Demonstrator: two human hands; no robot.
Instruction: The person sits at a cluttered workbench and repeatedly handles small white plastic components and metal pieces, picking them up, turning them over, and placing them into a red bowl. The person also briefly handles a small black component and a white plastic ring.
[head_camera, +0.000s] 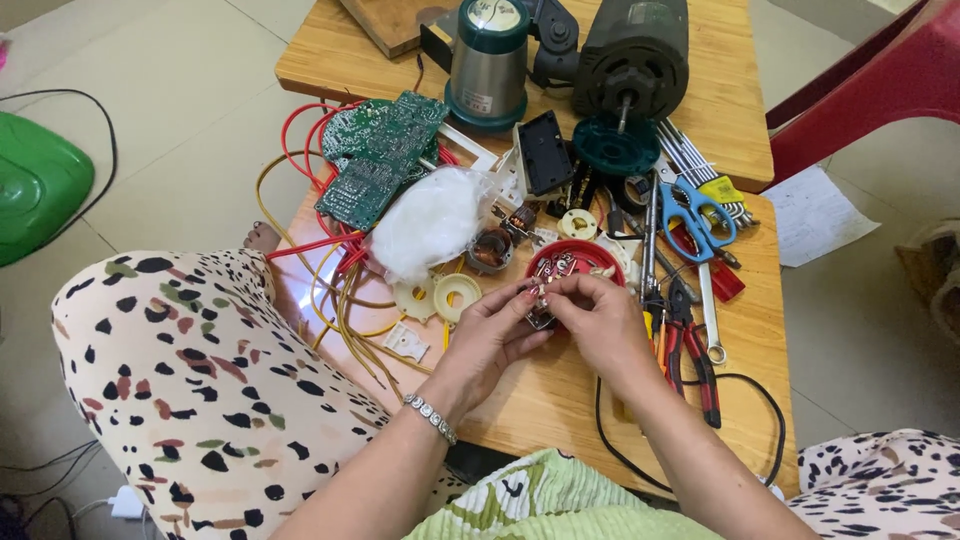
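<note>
A: status on the hands?

B: both meet over the near middle of the wooden desk (560, 390); left hand (490, 335) cups a small metal part (541, 318) from below and from the left, fingers curled round it; right hand (600, 322) pinches the same part from above right, fingertips closed on its top end.

A: where does the part sit?

B: held between the two hands, just above the desk, touching the near rim of the red round cap (577, 262); mostly covered by fingers, so long axis hard to tell; looks roughly upright, leaning toward the right hand.

A: which hand is nearer to it?

B: both in contact; left carries it, right works on it from the far side.

A: containers?

B: red round cap lies open side up; small pale bits and a metal piece inside, too small to tell apart; a steel jar with green base (489, 60) stands upright at the far edge, contents hidden.

A: surroundings?

B: green circuit board (382, 155) far left with red and yellow wires (335, 290) trailing off it; white plastic bag (432, 222) beside it; copper coil (490, 250) just left of the cap; blue scissors (697, 215) and red-handled pliers (690, 350) to the right of the right hand; black motor (632, 60) at the far edge.
</note>
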